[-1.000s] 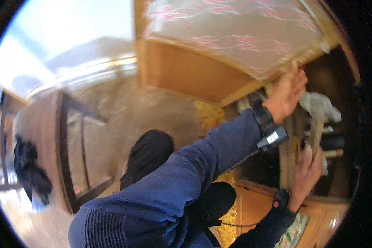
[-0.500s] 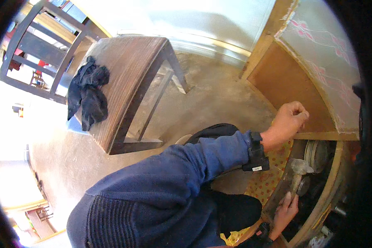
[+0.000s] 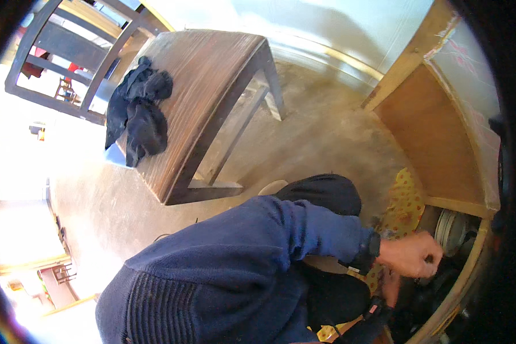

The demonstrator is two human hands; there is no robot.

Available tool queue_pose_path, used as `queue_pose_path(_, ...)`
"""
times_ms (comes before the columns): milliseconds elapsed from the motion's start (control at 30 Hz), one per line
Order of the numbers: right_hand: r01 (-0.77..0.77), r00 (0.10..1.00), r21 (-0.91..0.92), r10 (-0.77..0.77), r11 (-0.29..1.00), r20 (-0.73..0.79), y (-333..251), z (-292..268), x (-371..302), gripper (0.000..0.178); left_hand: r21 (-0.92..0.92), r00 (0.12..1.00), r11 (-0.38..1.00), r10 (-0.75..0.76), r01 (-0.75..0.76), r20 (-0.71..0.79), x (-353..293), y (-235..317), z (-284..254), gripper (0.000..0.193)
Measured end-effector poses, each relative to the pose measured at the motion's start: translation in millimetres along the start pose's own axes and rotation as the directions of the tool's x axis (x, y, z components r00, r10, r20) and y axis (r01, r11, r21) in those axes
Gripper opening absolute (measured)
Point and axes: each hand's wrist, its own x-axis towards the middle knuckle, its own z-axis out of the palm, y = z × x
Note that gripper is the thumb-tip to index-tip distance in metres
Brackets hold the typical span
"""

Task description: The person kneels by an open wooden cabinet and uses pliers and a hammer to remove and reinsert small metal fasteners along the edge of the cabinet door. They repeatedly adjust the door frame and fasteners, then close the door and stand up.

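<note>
Looking at the wooden cabinet (image 3: 424, 135), lower right. Can see a round, pale, ringed stack (image 3: 452, 231) inside its opening, up by the corner, just past the fingers of the left hand (image 3: 411, 254). Could be dishes or lids; too dim to confirm. Can't tell if touching or only overlapping in view.

Left hand: curled in, with a small dark gap between thumb and fingers; can't tell if gripping anything. Right hand (image 3: 390, 286): lower down, partly hidden behind the left; can't tell if grasping or released.

Would treat the stack as stiff, smooth, fairly heavy, maybe brittle if ceramic. Expect layers to slip over each other if tilted. Take hold across opposite rims with both hands, all layers together; don't pinch one edge. Mind knuckles on the front rail (image 3: 471, 265), close beside the opening. Can't read the dark items (image 3: 436, 286) deeper in, so no call on weight or grip there.
</note>
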Motion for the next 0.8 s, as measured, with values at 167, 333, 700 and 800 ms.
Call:
queue_pose_path(167,-0.124,0.975,-0.041,0.13,0.991,0.18,55,4,17,0.024,0.115,0.99,0.992,-0.07,0.056,0.119,-16,-20,23,0.015)
queue_pose_path(333,-0.042,0.99,-0.161,0.062,0.986,0.124,81,27,-1,0.026,0.172,0.969,0.984,-0.083,0.043,0.231,-42,-39,26,0.016)
queue_pose_path(700,-0.103,0.994,-0.244,0.106,0.964,-0.001,102,189,-26,0.046,0.62,0.997,0.782,-0.082,0.064,0.0,22,98,-139,0.032)
queue_pose_path(800,-0.142,0.99,-0.394,0.137,0.908,-0.039,101,204,-26,0.05,0.615,0.968,0.748,0.181,-0.25,0.172,39,105,-148,0.037)
